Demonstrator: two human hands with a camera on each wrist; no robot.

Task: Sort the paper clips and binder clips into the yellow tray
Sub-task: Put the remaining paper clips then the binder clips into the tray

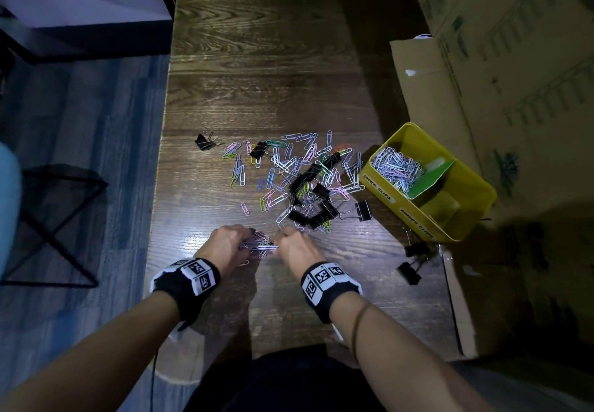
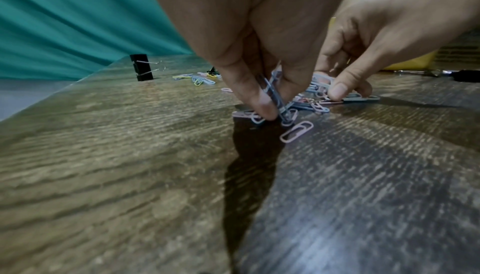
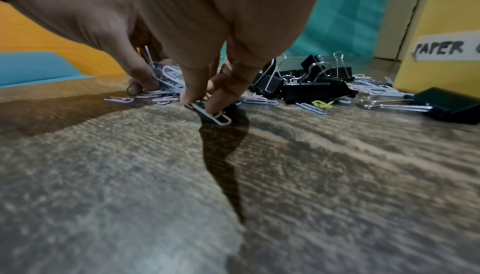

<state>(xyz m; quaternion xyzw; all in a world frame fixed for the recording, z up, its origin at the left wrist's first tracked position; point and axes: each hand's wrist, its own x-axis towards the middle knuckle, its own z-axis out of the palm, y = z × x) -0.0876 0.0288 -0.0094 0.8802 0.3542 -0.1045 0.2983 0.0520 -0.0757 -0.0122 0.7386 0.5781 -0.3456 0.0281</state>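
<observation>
Fingers (image 2: 262, 102) of both hands pinch paper clips (image 1: 260, 244), fingertips partly hidden.

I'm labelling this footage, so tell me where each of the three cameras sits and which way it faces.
Head: worn on the head, looking down at the table, yellow tray, both forearms.
Left wrist: low along the left hand, which pinches paper clips.
Right wrist: low along the right hand, fingertips on a paper clip, facing the binder clips.
Shared: both wrist views show both hands.
</observation>
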